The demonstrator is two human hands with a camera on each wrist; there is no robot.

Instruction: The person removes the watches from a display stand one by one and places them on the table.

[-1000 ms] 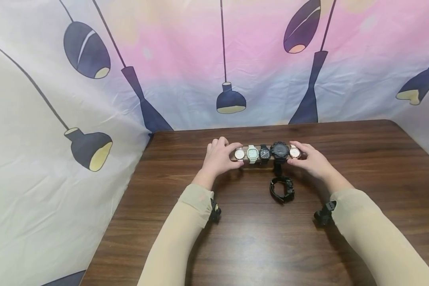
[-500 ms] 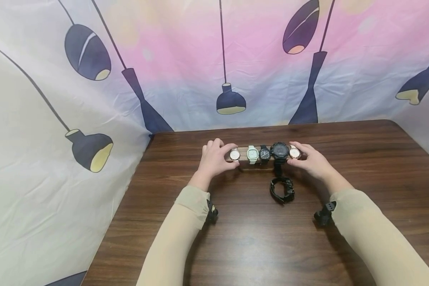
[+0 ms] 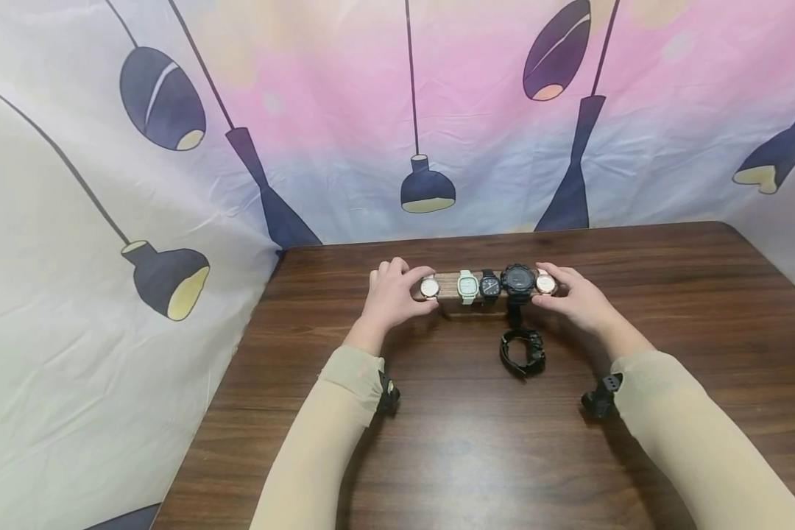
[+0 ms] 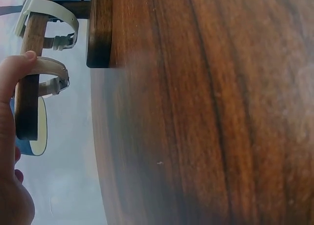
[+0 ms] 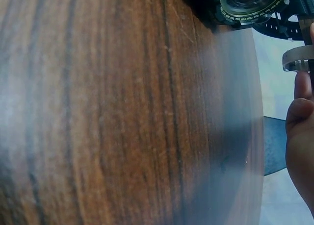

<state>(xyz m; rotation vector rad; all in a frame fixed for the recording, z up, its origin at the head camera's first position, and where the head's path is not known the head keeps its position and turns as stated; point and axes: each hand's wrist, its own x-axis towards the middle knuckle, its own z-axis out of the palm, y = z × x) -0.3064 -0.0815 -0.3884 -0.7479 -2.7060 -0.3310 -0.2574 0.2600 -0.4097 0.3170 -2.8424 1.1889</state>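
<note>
I see a watch-laden wooden bar [image 3: 451,285] above the bench [image 3: 437,471].
Left hand [image 3: 392,292], fingers curled, pinches the white watch [image 3: 429,287]; next, mint watch [image 3: 467,285], square watch [image 3: 490,285], big black watch [image 3: 519,279]; loose watch [image 3: 535,352] in front; right hand [image 3: 582,300], fingers curled, pinches the rose-gold watch [image 3: 546,284].

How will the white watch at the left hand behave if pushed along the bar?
The white watch probably slides fairly freely, its strap looking slack around the bar. It could slip off outward, since the bar's end beside it shows no stopper.
</note>
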